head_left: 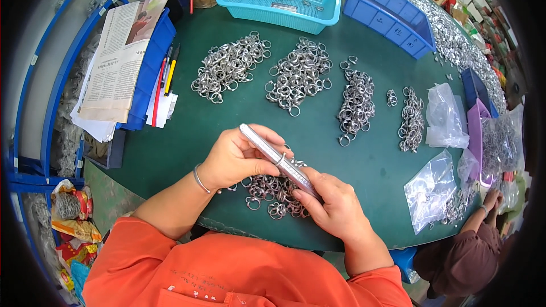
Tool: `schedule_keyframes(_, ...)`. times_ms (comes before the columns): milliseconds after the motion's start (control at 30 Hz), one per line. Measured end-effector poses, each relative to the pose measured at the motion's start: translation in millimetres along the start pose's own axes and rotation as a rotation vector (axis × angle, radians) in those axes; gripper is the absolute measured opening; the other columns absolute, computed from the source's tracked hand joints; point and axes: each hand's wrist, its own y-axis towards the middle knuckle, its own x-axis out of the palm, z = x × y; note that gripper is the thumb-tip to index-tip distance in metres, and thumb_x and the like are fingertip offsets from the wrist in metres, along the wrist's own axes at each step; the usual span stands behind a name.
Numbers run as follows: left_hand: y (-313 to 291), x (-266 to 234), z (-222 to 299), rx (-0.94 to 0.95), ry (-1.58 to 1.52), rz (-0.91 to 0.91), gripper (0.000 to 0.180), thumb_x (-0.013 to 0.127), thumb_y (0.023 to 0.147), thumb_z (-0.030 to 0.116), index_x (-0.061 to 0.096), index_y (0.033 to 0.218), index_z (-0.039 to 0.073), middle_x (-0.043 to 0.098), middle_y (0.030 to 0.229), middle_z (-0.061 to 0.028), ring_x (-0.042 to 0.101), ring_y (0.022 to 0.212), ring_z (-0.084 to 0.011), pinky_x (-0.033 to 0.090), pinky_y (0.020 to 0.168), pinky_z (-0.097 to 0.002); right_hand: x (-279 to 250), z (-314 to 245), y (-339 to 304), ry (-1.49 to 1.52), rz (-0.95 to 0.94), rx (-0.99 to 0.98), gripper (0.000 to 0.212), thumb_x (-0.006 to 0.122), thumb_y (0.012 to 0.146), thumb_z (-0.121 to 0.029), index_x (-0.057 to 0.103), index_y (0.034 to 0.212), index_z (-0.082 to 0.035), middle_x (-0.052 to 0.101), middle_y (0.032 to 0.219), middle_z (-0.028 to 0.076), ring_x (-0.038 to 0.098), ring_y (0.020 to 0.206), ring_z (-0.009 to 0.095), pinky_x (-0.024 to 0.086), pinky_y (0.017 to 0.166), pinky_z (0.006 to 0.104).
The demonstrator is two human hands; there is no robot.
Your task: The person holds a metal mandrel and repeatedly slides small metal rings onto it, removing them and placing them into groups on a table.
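A tapered grey ring mandrel [263,146] with graduation marks lies slantwise between my hands, its narrow end pointing up and left. Around its shaft sits a silver ring [280,160]. My left hand [236,156] is closed at this spot, thumb and fingertips on either side of the ring; part of the grip is hidden behind the mandrel. The thick lower end is wrapped by my right hand [335,202]. Just below both hands, a pile of silver rings [273,193] lies on the green table [222,119], partly covered by them.
Beyond my hands are several sorted ring piles [230,68]. A turquoise basket [278,20] and a blue bin [389,17] stand at the back. Left is a newspaper [116,62] with pens; right are plastic bags [432,187] and a co-worker's arm [480,216].
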Motion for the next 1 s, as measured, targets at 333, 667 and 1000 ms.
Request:
schedule_keyframes(333,0.2,-2.0,-3.1,0.077,0.088,-0.088,0.028,0.069,0.068,-0.01,0.062,0.094,-0.002,0.059,0.094,-0.0084,0.059,0.089,-0.0169,0.049,0.079,-0.0275,-0.5,-1.4,1.0,0.055,-0.024,-0.006,0.034,0.063,0.08,-0.018,0.054,0.11,-0.005,0.062,0.081,0.014,0.061,0.067,0.03,0.05,0.057,0.0365)
schedule_keyframes(667,-2.1,-0.2,-2.1,-0.06,-0.071,0.147,0.028,0.068,0.068,-0.008,0.06,0.094,-0.002,0.061,0.09,-0.0102,0.059,0.082,-0.0163,0.05,0.073,-0.0267,1.4,-1.8,-1.4,-0.126,0.049,0.025,0.034,0.064,0.078,-0.015,0.055,0.11,-0.005,0.06,0.071,0.012,0.059,0.059,0.029,0.048,0.05,0.037)
schedule_keyframes(1000,-1.8,2.5,1.8,-0.068,-0.052,0.1,0.033,0.071,0.06,-0.012,0.061,0.09,-0.002,0.059,0.09,-0.0116,0.059,0.081,-0.0181,0.049,0.072,-0.0283,1.1,-2.2,-1.0,-0.019,0.024,0.001,0.033,0.064,0.079,-0.017,0.054,0.109,-0.005,0.06,0.072,0.012,0.059,0.061,0.029,0.049,0.053,0.037)
